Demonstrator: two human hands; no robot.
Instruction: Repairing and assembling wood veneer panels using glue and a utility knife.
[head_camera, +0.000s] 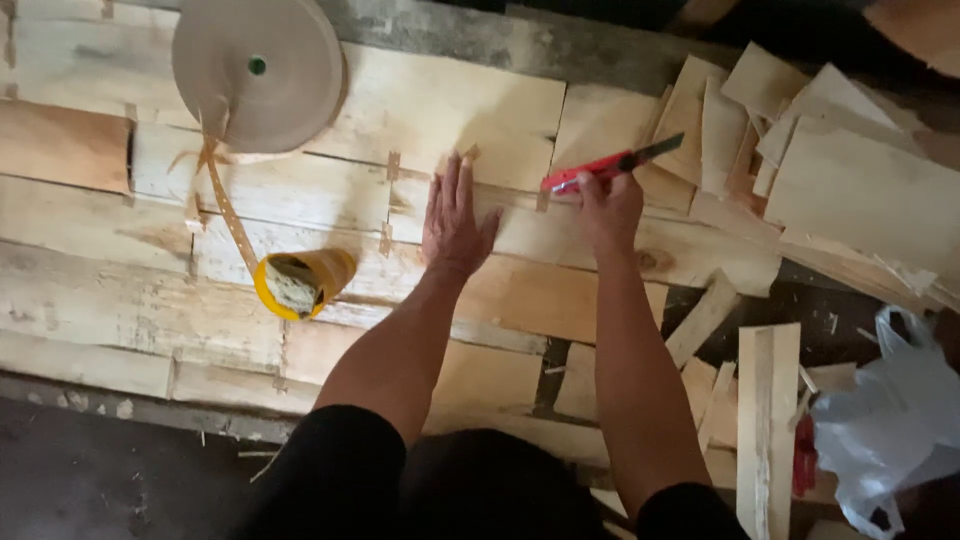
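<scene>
The left hand (455, 215) presses flat, fingers spread, on a wood veneer sheet (470, 110), while just beside it the right hand (610, 205) grips a red utility knife (610, 165), blade angled up-right.

left hand (455, 222) flat, palm down on pale veneer sheets (440, 110) | right hand (608, 210) grips red utility knife (610, 165), blade out, at a sheet edge | tape roll (258, 72) far left | yellow cup (300, 283) below it | veneer scraps (840, 170) right | white plastic bag (890, 420) lower right
</scene>
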